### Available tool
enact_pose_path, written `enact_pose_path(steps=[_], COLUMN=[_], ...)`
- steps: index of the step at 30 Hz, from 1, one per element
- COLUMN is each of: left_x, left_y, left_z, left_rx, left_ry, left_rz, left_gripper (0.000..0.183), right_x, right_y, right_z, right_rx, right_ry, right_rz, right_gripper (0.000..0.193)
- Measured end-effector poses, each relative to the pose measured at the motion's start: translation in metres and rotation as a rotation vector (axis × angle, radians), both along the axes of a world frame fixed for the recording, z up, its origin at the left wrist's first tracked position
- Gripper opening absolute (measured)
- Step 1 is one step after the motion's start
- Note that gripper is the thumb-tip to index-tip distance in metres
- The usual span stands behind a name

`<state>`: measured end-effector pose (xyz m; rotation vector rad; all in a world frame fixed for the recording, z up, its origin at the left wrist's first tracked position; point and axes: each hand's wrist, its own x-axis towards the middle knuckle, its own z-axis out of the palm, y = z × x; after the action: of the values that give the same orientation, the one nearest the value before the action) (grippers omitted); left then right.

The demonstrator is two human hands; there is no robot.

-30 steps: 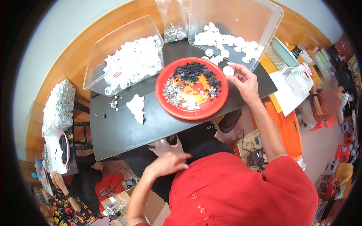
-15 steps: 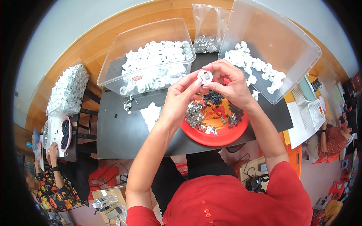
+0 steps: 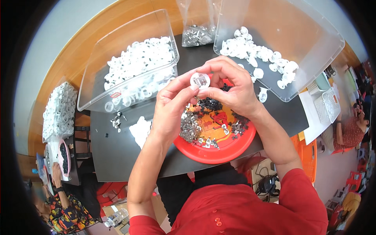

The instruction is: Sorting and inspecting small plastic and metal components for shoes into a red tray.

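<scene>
Between the fingertips of both hands is a small round white plastic part (image 3: 200, 80) with a metal piece in its middle. My left hand (image 3: 172, 102) pinches it from the left, thumb at its lower edge. My right hand (image 3: 232, 86) grips its right side with thumb and forefinger. Below them lies a red round tray (image 3: 213, 156) with an orange, patterned bottom. In it are a heap of small silver metal pieces (image 3: 190, 127), a pile of small black parts (image 3: 210, 103) and a darker heap (image 3: 239, 124) at the right.
A clear bin (image 3: 87, 102) full of white parts stands at the back left. Another clear bin (image 3: 288, 96) lies tipped at the right, with white parts inside. Between them sits a bag of metal pieces (image 3: 196, 36). White tissue (image 3: 140, 131) lies left; co-workers sit at both sides.
The view has shifted, so the table and bins appear displaced. Both hands keep hold of the white part, which has turned slightly and shows its metal middle more plainly.
</scene>
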<state>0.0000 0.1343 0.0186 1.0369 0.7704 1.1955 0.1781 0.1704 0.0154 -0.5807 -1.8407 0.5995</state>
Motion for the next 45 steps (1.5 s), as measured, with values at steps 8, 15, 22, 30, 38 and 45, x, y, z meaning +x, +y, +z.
enact_pose_path(steps=[8,15,22,30,38,45], left_x=[0.002,0.002,-0.005,-0.004,-0.008,-0.008], left_y=[-0.011,-0.014,-0.012,-0.009,-0.008,-0.006], left_z=[-0.002,-0.006,-0.015,-0.017,-0.016,-0.017], left_rx=[0.093,0.045,-0.017,0.029,0.052,-0.004], left_ry=[-0.027,-0.153,-0.200,-0.146,-0.057,-0.161], left_rz=[0.056,0.071,-0.007,0.008,-0.010,-0.014], left_gripper=[0.030,0.021,0.017,0.019,0.028,0.027], right_x=[-0.006,-0.014,-0.013,-0.010,-0.011,-0.010], right_y=[-0.009,-0.013,-0.013,-0.009,-0.011,-0.012], right_z=[-0.002,-0.007,-0.010,-0.012,-0.014,-0.010], right_rx=[0.180,0.170,0.207,0.264,0.253,0.203], right_ry=[-0.012,-0.034,-0.081,-0.103,-0.106,-0.104], right_rz=[-0.051,-0.046,-0.032,-0.078,-0.093,-0.094], right_gripper=[0.037,0.041,0.043,0.043,0.042,0.044])
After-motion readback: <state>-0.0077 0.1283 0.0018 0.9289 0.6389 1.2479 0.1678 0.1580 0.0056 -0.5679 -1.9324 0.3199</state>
